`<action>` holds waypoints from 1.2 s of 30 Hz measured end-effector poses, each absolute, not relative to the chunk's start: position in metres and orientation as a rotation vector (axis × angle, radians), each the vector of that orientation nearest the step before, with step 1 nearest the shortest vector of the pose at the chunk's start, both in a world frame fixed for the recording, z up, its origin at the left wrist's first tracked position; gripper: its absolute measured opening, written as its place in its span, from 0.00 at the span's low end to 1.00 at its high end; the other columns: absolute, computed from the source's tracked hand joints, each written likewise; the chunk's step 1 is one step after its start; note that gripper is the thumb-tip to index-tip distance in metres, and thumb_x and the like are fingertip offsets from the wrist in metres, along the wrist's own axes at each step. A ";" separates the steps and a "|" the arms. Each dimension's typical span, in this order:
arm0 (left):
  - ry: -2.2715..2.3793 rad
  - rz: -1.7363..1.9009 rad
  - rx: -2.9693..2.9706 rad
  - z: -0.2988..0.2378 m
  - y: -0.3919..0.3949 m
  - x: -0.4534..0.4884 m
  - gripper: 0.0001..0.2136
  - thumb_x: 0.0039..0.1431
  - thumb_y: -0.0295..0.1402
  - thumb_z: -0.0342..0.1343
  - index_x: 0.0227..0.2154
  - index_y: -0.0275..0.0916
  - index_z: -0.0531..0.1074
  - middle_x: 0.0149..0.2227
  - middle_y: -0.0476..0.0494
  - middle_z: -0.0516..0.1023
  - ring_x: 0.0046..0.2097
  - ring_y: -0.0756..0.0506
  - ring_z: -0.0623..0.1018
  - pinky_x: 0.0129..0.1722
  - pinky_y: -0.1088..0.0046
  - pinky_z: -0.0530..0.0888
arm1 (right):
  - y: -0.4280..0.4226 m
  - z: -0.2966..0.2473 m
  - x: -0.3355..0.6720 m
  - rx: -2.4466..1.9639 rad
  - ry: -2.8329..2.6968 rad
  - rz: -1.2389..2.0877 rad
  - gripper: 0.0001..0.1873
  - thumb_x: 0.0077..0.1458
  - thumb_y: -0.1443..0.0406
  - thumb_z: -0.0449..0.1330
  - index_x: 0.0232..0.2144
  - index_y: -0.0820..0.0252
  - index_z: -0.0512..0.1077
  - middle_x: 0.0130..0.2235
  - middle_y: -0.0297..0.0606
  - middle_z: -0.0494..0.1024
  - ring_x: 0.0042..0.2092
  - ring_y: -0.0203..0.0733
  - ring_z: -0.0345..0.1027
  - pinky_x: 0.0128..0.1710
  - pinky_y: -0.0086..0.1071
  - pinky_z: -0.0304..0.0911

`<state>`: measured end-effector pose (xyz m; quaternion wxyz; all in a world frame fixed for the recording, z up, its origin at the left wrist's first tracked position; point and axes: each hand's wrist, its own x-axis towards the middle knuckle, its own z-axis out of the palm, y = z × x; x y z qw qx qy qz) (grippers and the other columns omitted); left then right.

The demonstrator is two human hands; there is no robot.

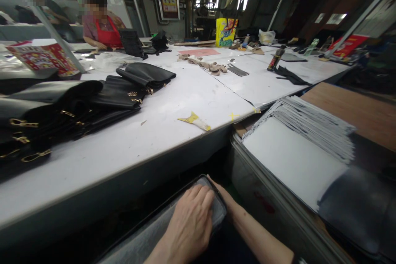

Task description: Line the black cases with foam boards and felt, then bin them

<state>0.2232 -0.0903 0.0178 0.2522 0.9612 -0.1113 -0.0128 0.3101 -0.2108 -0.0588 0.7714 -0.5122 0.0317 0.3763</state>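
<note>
My left hand [190, 218] lies flat, fingers together, on a flat grey piece with a black edge [154, 231] at the bottom centre, below the table's front edge. My right hand [227, 202] reaches in from the lower right and meets the far corner of that piece. Its fingers are hidden behind the piece, and only the wrist and the hand's edge show. The piece slants down towards the lower left.
A long white table [185, 99] carries a row of black bags with gold clasps [62, 107] at left and a small yellow-handled tool [194, 121]. A fanned stack of white sheets [297, 148] lies at right. A person in a red apron [102, 29] works at the far end.
</note>
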 end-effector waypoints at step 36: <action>-0.519 0.367 2.784 -0.002 -0.080 0.226 0.15 0.58 0.30 0.51 0.48 0.40 0.72 0.50 0.44 0.77 0.50 0.40 0.76 0.47 0.64 0.76 | -0.251 -0.027 0.299 -1.909 -0.347 0.245 0.14 0.62 0.63 0.56 0.25 0.60 0.73 0.27 0.33 0.72 0.29 0.35 0.66 0.29 0.28 0.57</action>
